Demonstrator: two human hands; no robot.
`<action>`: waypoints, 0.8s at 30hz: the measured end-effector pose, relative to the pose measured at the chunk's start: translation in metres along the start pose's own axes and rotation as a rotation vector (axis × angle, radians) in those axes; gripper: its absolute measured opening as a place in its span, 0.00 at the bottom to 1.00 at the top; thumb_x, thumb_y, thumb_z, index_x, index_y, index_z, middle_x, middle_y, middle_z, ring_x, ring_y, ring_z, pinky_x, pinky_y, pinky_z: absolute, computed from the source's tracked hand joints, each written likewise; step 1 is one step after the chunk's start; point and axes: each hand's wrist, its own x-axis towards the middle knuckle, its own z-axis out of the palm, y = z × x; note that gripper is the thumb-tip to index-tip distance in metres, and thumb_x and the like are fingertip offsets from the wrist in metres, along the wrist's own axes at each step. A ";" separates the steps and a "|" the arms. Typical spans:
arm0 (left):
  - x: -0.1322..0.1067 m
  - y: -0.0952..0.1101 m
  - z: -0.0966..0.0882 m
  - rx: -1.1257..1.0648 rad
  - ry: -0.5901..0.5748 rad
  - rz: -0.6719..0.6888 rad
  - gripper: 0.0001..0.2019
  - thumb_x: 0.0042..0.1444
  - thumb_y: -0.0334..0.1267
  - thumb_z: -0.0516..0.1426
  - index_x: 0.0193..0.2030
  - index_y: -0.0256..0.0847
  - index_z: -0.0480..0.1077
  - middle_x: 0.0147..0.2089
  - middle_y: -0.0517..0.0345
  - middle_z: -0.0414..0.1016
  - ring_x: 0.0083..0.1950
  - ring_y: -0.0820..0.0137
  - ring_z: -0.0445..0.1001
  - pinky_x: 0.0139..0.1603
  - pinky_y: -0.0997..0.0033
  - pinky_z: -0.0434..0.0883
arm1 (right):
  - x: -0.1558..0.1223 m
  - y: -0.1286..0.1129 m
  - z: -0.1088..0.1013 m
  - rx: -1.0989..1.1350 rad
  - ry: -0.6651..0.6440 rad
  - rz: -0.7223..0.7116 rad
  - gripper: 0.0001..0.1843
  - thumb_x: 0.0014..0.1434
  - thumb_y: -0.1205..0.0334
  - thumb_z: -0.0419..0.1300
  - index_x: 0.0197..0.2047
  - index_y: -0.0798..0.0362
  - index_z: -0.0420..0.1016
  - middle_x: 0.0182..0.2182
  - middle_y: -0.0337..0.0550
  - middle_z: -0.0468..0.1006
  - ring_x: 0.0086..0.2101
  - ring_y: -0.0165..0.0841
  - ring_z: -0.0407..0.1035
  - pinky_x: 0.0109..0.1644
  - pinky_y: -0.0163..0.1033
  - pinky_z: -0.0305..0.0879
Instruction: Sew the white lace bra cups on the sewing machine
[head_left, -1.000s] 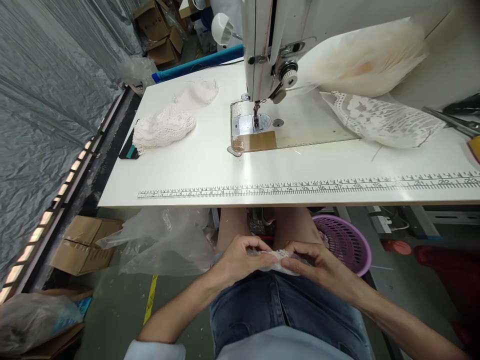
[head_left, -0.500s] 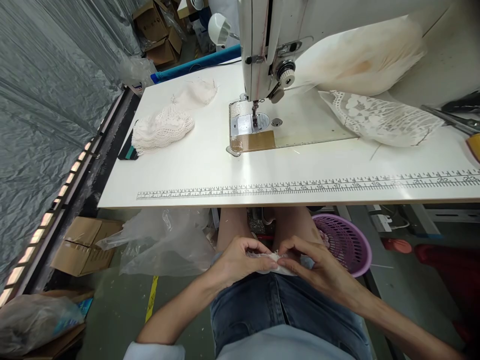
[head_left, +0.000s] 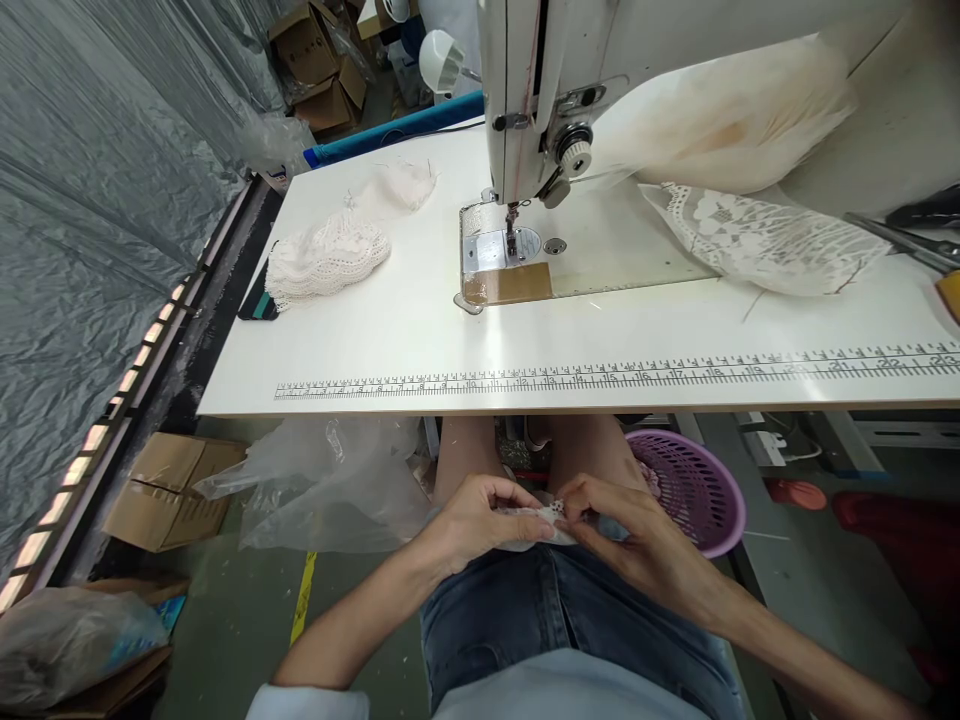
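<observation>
Over my lap, below the table's front edge, a small piece of white lace (head_left: pixel 553 510) is pinched between both hands. My left hand (head_left: pixel 487 520) grips it from the left, thumb and forefinger closed. From the right, my right hand (head_left: pixel 622 525) holds the lace edge with its fingertips, close to the left thumb. Much of the fabric is hidden by the fingers. On the table ahead stands a sewing machine (head_left: pixel 517 130), its needle and presser foot over the metal plate. A pile of white lace pieces (head_left: pixel 322 262) lies on the table to the left.
A white lace piece (head_left: pixel 772 240) and sheer cream fabric (head_left: pixel 727 120) lie right of the needle, near scissors (head_left: pixel 900 240). A printed ruler (head_left: pixel 600 378) runs along the table's front edge. Below are a purple basket (head_left: pixel 705 490), a plastic bag (head_left: pixel 330 490) and a cardboard box (head_left: pixel 172 490).
My right fingers have shifted slightly right along the lace, so more of its patterned edge shows between the hands. My left hand stays nearly still.
</observation>
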 end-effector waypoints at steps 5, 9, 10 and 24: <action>0.000 -0.001 0.001 -0.034 0.001 0.014 0.23 0.30 0.48 0.70 0.30 0.33 0.77 0.27 0.56 0.75 0.28 0.74 0.68 0.32 0.74 0.64 | 0.000 0.001 -0.001 -0.092 -0.003 -0.116 0.10 0.65 0.62 0.47 0.34 0.50 0.66 0.33 0.45 0.71 0.33 0.33 0.66 0.34 0.37 0.61; 0.000 0.000 0.001 -0.013 0.019 0.018 0.23 0.29 0.49 0.70 0.29 0.33 0.77 0.27 0.56 0.75 0.28 0.74 0.68 0.32 0.74 0.65 | -0.001 0.000 -0.001 -0.050 -0.012 -0.068 0.10 0.65 0.61 0.48 0.34 0.50 0.66 0.33 0.43 0.72 0.32 0.33 0.66 0.34 0.36 0.61; 0.000 0.000 0.001 -0.008 0.023 0.019 0.23 0.29 0.49 0.70 0.29 0.33 0.77 0.27 0.56 0.74 0.28 0.74 0.68 0.32 0.75 0.64 | -0.001 0.000 -0.001 -0.022 -0.014 -0.031 0.09 0.65 0.60 0.48 0.35 0.50 0.66 0.32 0.43 0.72 0.32 0.32 0.66 0.34 0.36 0.61; 0.000 -0.002 0.000 0.042 0.013 0.038 0.21 0.35 0.49 0.68 0.31 0.33 0.77 0.28 0.55 0.75 0.31 0.72 0.69 0.34 0.74 0.64 | 0.004 -0.002 -0.003 0.206 -0.002 0.188 0.10 0.61 0.52 0.53 0.36 0.49 0.63 0.31 0.39 0.68 0.30 0.31 0.63 0.33 0.36 0.62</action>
